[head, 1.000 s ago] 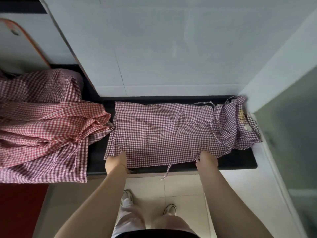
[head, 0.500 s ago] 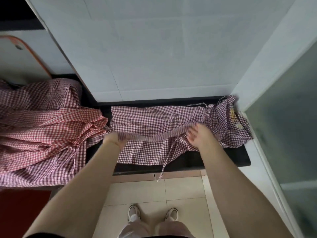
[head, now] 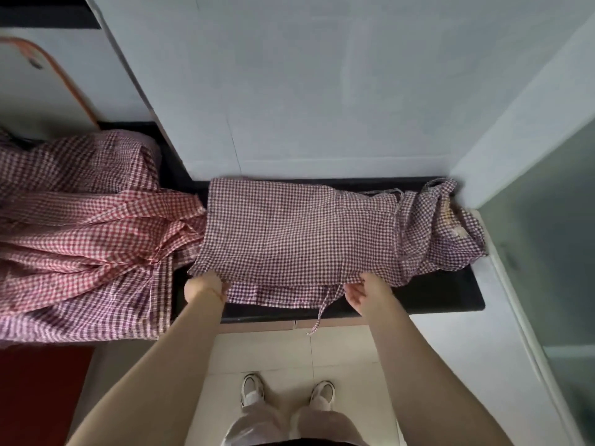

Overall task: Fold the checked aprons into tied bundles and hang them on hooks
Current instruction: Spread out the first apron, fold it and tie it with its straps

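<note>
Checked in small purple and white squares, one cotton apron (head: 299, 233) lies spread across the black stone counter (head: 444, 294), folded so that an upper layer covers most of a lower one. A strip of the lower layer shows along the near edge, and one thin checked tie string (head: 323, 309) hangs from it over the front of the counter. The right end of this apron is bunched into a crumpled heap close to the white wall corner.

Both hands are at the near edge of the upper layer, well apart from each other. The left hand (head: 204, 286) is at the left near corner with its fingers tucked under the cloth, holding it; the fingertips are hidden. The right hand (head: 362, 291) is at the right near part of the fold, palm turned up and fingers reaching beneath the edge, gripping it.

Just left of the apron, touching its left edge, lies a loose pile of red and purple checked cloth (head: 83, 233); how many aprons it holds cannot be told. Behind it leans one white board with an orange rim (head: 48, 82). Below the counter, a pale tiled floor (head: 280, 352) shows two light shoes (head: 252, 389), and a dark red mat (head: 38, 394) lies at the left.
</note>
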`<state>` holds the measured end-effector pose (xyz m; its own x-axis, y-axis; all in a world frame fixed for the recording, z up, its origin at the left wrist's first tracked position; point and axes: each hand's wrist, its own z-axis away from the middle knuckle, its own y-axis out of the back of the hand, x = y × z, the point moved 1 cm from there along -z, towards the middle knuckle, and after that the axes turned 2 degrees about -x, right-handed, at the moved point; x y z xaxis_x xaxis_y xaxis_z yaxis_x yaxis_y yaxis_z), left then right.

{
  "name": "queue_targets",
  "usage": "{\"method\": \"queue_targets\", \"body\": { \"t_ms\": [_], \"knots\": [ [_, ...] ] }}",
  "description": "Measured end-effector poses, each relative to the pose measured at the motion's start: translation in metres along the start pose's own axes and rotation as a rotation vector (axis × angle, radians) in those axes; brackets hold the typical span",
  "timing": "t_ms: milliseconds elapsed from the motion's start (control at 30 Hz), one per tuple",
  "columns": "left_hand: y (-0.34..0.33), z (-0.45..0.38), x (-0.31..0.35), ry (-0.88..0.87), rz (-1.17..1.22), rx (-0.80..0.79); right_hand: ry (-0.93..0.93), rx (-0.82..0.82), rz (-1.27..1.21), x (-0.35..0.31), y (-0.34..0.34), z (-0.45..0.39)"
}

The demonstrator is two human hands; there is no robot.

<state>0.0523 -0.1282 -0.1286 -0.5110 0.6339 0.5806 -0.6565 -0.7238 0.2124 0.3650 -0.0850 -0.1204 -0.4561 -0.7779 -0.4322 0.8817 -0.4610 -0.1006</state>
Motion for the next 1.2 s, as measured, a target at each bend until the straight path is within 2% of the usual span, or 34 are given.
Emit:
{"method": "queue_targets", "body": {
  "t_ms": [67,133,200,233,300,333,367,433,533,633,700,800,900,1067,1133,1200],
  "knots": [
    [0.002,0.002,-0.005,0.000,-0.111,0.016,-0.008,0.021,0.052,0.006,0.003,-0.002],
    [0.001,0.008,-0.004,-0.081,-0.291,0.215,0.001,0.039,0.094,0.006,0.003,-0.002],
    [-0.006,0.022,-0.001,-0.338,-0.544,0.400,0.010,0.041,0.118,0.003,0.002,-0.003],
    [-0.013,0.026,-0.003,-0.520,-0.684,0.378,0.010,0.042,0.117,0.002,0.002,-0.004],
    [-0.031,0.029,-0.009,-0.788,-0.968,0.149,0.015,0.039,0.132,0.001,0.001,-0.009],
    [-0.046,0.030,-0.018,-0.836,-1.076,-0.012,0.016,0.042,0.133,0.002,0.006,-0.011],
    [-0.055,0.031,-0.024,-0.849,-1.162,-0.158,0.019,0.041,0.124,0.004,0.006,-0.012],
    [-0.069,0.035,-0.036,-0.831,-1.342,-0.332,0.021,0.076,0.058,0.007,0.013,-0.013],
    [-0.083,0.032,-0.057,-0.731,-1.573,-0.398,0.050,0.208,-0.060,-0.001,0.039,-0.017],
    [-0.087,0.032,-0.058,-0.665,-1.633,-0.322,0.122,0.335,-0.042,-0.019,0.061,-0.023],
    [-0.099,0.040,-0.054,-0.663,-1.653,-0.242,0.146,0.334,0.057,-0.031,0.071,-0.025],
    [-0.122,0.059,-0.051,-0.814,-1.591,-0.190,0.158,0.323,0.269,-0.045,0.077,-0.033],
    [-0.150,0.081,-0.055,-1.028,-1.424,-0.304,0.160,0.278,0.386,-0.061,0.077,-0.037],
    [-0.195,0.130,-0.063,-1.372,-1.153,-0.575,0.363,0.237,0.454,-0.098,0.065,-0.031],
    [-0.208,0.150,-0.070,-1.414,-1.215,-0.680,0.424,0.185,0.474,-0.111,0.056,-0.028],
    [-0.221,0.162,-0.073,-1.324,-1.379,-0.708,0.484,0.128,0.483,-0.123,0.047,-0.024]
  ]
}}
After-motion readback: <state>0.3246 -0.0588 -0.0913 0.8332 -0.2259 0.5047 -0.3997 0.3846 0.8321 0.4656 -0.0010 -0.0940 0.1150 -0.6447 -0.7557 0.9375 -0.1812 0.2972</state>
